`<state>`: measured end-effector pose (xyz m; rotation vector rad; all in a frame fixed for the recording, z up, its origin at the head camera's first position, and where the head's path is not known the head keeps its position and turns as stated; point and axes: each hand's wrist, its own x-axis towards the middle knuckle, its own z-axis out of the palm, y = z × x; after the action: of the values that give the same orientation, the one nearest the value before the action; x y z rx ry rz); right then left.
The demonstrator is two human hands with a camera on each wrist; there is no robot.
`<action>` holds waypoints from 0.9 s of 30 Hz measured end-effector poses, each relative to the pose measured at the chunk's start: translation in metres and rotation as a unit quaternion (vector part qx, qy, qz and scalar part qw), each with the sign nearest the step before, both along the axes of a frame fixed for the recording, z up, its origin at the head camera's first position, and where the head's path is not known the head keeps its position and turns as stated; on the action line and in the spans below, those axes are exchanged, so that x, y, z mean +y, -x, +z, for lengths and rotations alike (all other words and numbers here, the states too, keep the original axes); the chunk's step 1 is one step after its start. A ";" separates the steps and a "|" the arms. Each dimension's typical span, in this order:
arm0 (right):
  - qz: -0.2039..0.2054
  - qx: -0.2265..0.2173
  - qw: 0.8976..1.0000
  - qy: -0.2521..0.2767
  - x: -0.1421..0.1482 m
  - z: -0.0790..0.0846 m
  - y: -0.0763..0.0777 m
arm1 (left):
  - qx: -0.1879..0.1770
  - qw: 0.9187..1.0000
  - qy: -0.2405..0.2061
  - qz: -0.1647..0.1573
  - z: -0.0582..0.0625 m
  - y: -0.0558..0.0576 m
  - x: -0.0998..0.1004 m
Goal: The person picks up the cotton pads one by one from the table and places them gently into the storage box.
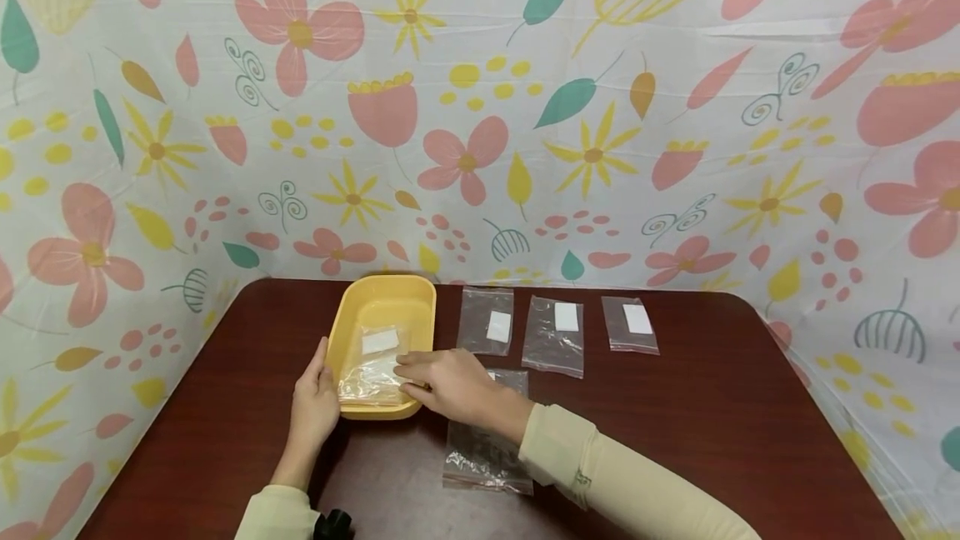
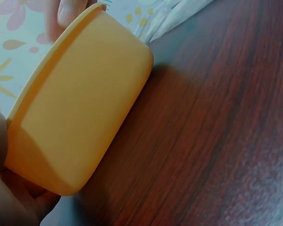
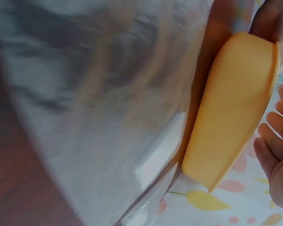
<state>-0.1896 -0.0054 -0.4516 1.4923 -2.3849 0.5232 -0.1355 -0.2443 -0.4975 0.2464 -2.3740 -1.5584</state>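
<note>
My left hand [image 1: 316, 398] grips the left side of a yellow plastic tray [image 1: 382, 282], its thumb at the rim in the left wrist view. Inside the tray lies a clear zip bag [image 1: 371, 379] with a white rectangular piece [image 1: 380, 341] in its upper part. My right hand [image 1: 457, 382] hovers over the tray's right rim, fingertips above the bag. In the right wrist view the fingers [image 3: 276, 141] are loosely bent with nothing between them. Another clear zip bag [image 1: 487, 461] lies on the table below my right forearm, which hides part of it.
Along the back of the dark wooden table [image 1: 712, 440] lie a left zip bag [image 1: 474, 332], a middle zip bag [image 1: 551, 350] and a right zip bag [image 1: 622, 334], each with a white piece. A flower-patterned cloth [image 1: 465, 65] hangs behind and at both sides.
</note>
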 end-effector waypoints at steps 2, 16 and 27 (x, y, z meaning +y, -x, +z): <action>0.008 0.008 1.000 0.019 0.007 -0.002 -0.004 | 0.004 1.000 0.001 0.000 0.001 0.000 0.000; 0.010 -0.007 0.999 0.037 0.061 -0.022 -0.026 | 0.001 1.000 -0.003 0.003 0.005 -0.002 0.002; -0.005 -0.032 0.999 0.032 0.095 -0.037 -0.037 | -0.001 1.000 0.000 0.000 0.004 -0.001 0.002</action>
<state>-0.1525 0.0896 -0.4885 1.4574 -2.3966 0.6483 -0.1344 -0.2423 -0.4935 0.2485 -2.3743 -1.5591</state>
